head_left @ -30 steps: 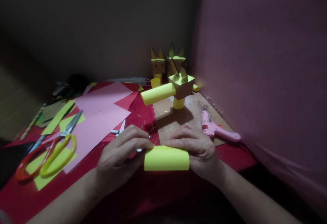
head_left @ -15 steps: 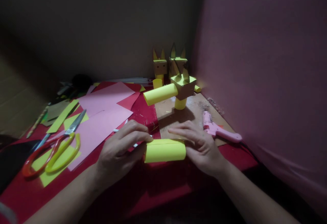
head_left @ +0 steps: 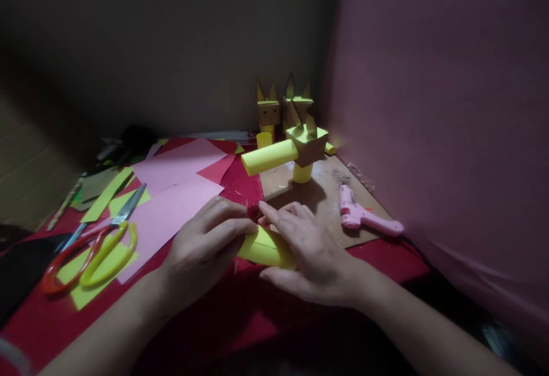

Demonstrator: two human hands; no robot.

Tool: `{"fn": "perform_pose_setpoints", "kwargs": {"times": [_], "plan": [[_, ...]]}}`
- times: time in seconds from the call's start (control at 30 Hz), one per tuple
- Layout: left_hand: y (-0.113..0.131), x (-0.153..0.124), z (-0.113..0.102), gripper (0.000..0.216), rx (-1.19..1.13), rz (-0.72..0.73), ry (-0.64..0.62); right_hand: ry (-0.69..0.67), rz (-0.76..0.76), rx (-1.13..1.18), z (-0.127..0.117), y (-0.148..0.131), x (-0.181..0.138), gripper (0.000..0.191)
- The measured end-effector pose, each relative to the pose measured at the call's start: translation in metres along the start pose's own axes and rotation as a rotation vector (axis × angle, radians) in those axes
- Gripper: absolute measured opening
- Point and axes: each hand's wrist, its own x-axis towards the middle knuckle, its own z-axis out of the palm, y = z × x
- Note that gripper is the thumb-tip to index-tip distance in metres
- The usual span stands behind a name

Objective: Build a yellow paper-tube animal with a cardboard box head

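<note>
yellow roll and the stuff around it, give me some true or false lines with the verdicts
1. Both hands touch the yellow roll. True: left hand and right hand are on it.
2. The glue gun is blue. False: it is pink.
3. The scissors lie left of the hands. True.
4. The right hand holds the scissors. False: they lie untouched on the paper.
5. Paper figures stand at the back. True.
</note>
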Motion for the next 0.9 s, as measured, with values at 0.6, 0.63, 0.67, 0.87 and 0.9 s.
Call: {"fn": "perform_pose_setpoints", "kwargs": {"times": [0.6, 0.63, 0.67, 0.87, 0.9], "plan": [[-0.006, -0.002, 0.016, 0.029, -0.308, -0.547, -0.15, 0.117, 0.556, 0.504, 0.01, 0.036, 0.006, 0.081], [-0.006, -0.003, 0.02, 0.032, -0.336, -0.573, -0.18, 0.105, 0.577, 0.475, 0.009, 0.034, 0.006, 0.082], [-0.007, -0.004, 0.023, 0.036, -0.368, -0.601, -0.201, 0.098, 0.597, 0.449, 0.008, 0.032, 0.006, 0.083], [-0.013, -0.007, 0.036, 0.044, -0.488, -0.674, -0.21, 0.15, 0.587, 0.557, 0.012, 0.027, 0.002, 0.092], [-0.013, -0.007, 0.037, 0.045, -0.501, -0.675, -0.206, 0.164, 0.579, 0.594, 0.014, 0.026, 0.001, 0.094]]}}
